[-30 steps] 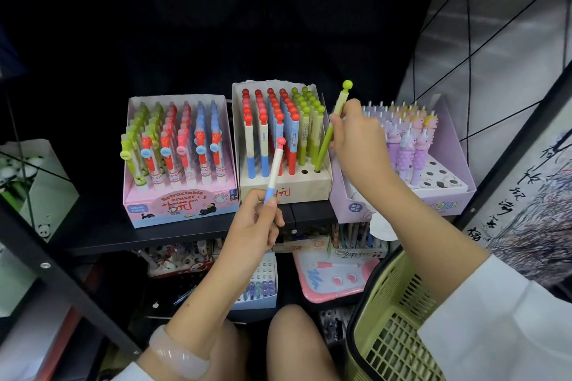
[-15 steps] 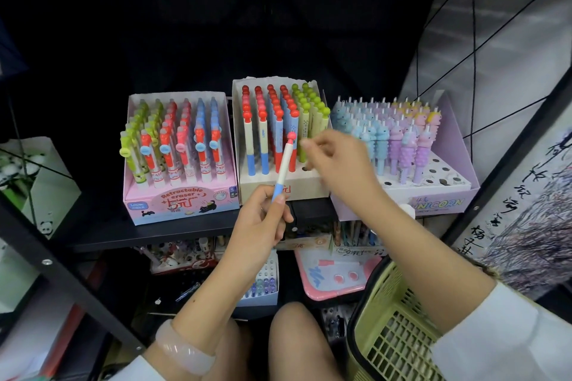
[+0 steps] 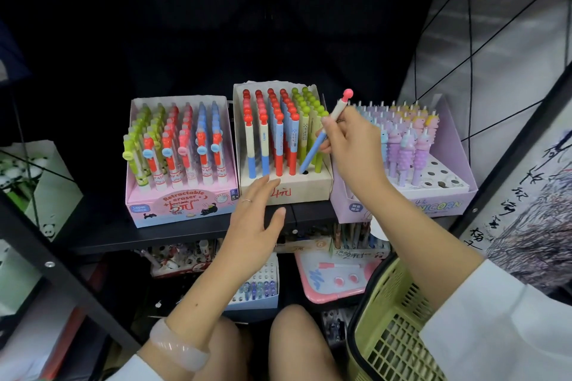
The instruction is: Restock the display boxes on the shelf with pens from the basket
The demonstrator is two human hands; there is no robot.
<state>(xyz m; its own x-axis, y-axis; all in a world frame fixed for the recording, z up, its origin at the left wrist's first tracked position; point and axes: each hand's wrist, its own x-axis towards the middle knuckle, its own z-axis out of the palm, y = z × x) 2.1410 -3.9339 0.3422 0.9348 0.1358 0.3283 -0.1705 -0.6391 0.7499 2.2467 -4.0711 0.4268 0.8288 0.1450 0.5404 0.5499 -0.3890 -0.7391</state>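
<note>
My right hand (image 3: 351, 145) pinches a white-and-blue pen with a pink ball top (image 3: 312, 151), tilted, its blue tip at a hole in the front row of the beige middle display box (image 3: 297, 187). That box holds upright pens with red and green tops. My left hand (image 3: 255, 216) is empty, with straight fingers resting against the front of the beige box. The green plastic basket (image 3: 393, 328) stands at the lower right beside my knee; its contents are hidden.
A pink box of retractable eraser pens (image 3: 182, 204) sits left of the beige box, and a lilac unicorn pen box (image 3: 445, 201) sits to the right with several free holes. All rest on a black shelf (image 3: 154, 235). More stationery lies on the shelf below.
The pink-topped pen passed from my left hand to my right, which now sets its tip into the beige box. The green pen held earlier is in the box. My left hand opened.
</note>
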